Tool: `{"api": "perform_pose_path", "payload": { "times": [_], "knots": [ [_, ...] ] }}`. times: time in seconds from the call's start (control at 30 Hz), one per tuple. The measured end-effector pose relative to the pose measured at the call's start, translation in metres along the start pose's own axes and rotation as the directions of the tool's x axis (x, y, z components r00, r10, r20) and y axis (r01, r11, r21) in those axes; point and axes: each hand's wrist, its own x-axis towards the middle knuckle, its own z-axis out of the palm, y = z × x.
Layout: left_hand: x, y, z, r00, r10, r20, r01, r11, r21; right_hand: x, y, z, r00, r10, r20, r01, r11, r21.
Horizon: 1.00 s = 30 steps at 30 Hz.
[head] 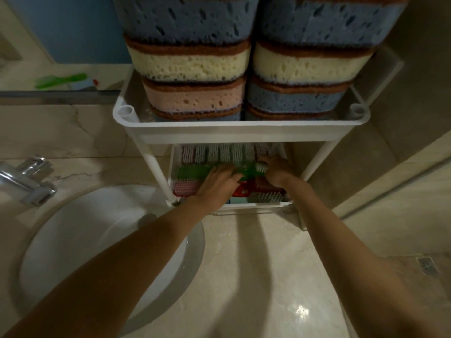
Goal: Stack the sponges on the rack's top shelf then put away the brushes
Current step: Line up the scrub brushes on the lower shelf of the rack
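Your rack [156, 167] stands on the counter [256, 264], just right of the sink [73, 228]. The faucet [26, 179] is at the basin's far left. On the top shelf [241, 124], two stacks of sponges [195, 64] sit side by side. Beneath it, the lower shelf [256, 204] holds the brushes [219, 153]. Your left hand [217, 181] and right hand [278, 172] lie among them, near each other.

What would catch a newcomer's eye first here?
Two tall stacks of sponges fill the rack's top shelf, looming close to the camera. Below, the left grip and right grip meet over a green brush in the brush-packed lower shelf.
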Motion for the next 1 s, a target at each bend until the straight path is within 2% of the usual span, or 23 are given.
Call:
{"api": "perform_pose_path", "payload": {
  "times": [0.1, 0.2, 0.4, 0.63, 1.0],
  "knots": [
    [0.008, 0.014, 0.002, 0.987, -0.038, 0.156, 0.059, 0.99, -0.127, 0.005, 0.001, 0.0, 1.0, 0.005, 0.003, -0.005, 1.0, -0.018],
    [0.016, 0.024, 0.008, 0.977, -0.061, 0.202, 0.097, 0.98, -0.174, 0.007, 0.001, 0.0, 1.0, 0.009, 0.008, -0.009, 0.999, -0.037],
    [0.028, 0.037, 0.017, 0.96, -0.196, 0.198, 0.251, 0.918, -0.306, 0.011, 0.002, -0.001, 1.0, 0.006, 0.007, -0.005, 0.998, -0.055],
    [0.03, 0.035, 0.017, 0.964, -0.198, 0.176, 0.255, 0.873, -0.416, 0.012, 0.0, -0.002, 1.0, 0.004, 0.013, -0.003, 0.996, -0.088],
    [0.016, 0.028, 0.01, 0.959, -0.235, 0.156, 0.279, 0.87, -0.407, 0.008, -0.002, -0.007, 1.0, -0.014, -0.008, 0.013, 0.997, -0.07]
  ]
}}
